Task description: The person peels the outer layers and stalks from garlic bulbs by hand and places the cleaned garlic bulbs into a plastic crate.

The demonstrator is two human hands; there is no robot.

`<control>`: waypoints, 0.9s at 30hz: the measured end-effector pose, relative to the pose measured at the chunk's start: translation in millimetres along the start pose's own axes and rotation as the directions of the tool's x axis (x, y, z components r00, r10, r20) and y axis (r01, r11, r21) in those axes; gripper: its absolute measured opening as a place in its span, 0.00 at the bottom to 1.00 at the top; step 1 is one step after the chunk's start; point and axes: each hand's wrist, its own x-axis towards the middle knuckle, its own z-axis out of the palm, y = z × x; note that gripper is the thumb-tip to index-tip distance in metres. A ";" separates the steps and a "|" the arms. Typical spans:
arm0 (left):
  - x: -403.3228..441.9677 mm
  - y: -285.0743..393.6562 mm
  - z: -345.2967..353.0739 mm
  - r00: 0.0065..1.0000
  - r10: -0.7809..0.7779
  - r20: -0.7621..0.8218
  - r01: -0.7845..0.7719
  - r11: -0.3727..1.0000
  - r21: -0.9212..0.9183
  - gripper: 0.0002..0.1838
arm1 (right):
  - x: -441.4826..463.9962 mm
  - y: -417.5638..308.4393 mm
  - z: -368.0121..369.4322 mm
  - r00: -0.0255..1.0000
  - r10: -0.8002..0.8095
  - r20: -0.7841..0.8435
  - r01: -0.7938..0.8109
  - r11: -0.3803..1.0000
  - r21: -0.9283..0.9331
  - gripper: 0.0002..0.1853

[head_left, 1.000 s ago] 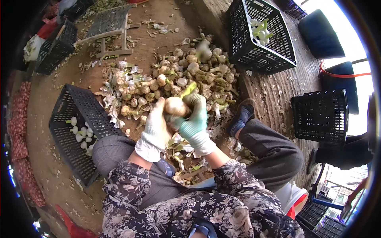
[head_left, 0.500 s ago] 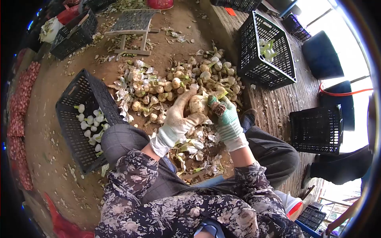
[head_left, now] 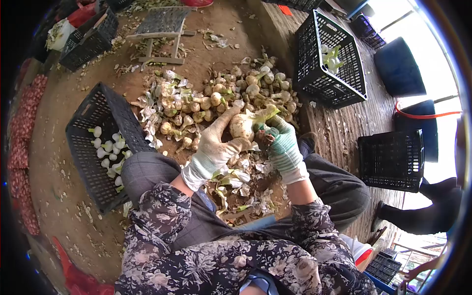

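Observation:
My left hand (head_left: 216,147), in a soiled white glove, grips a large garlic bulb (head_left: 242,127) between thumb and fingers. The bulb's yellow-green stem (head_left: 266,113) points to the right. Close against the bulb's right side is my right hand (head_left: 284,147), in a green and white glove, its fingers curled in. A dark brown patch (head_left: 266,135) shows at its thumb; whether that is a dirty thumb cover or a held thing, I cannot tell. Beyond both hands lies a heap of untrimmed garlic (head_left: 216,98). Loose skins (head_left: 238,179) lie below them.
A black crate (head_left: 81,132) with several clean white bulbs tilts by my left knee. Another crate (head_left: 307,73) with garlic stands on the planks at right. A low stool (head_left: 162,24) is ahead, red net sacks (head_left: 24,142) far left. Another person's leg (head_left: 413,216) shows at right.
The bulb and my left hand have shifted slightly left. My right hand has turned a little, its fingers still curled near the bulb. The leg at right has moved.

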 end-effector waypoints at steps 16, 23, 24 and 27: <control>4.3 0.8 -2.2 0.999 -0.040 -0.020 0.043 0.984 0.171 0.35 | 0.1 -5.2 -7.0 0.999 0.015 0.036 -0.015 1.000 -0.021 0.13; 6.0 -12.1 -13.4 0.968 -0.243 0.064 0.251 0.926 -0.282 0.21 | -2.6 4.2 -9.1 0.995 -0.089 0.054 0.099 0.971 -0.218 0.12; 5.9 -13.1 -9.8 0.950 -0.311 0.030 0.303 0.892 -0.336 0.21 | -0.1 10.5 -12.0 0.998 -0.048 0.040 0.055 0.977 -0.206 0.12; 7.3 -11.4 -0.8 0.855 -0.511 -0.095 0.417 0.783 -0.462 0.24 | 0.6 15.7 -14.3 0.999 0.048 0.016 -0.048 0.998 0.045 0.12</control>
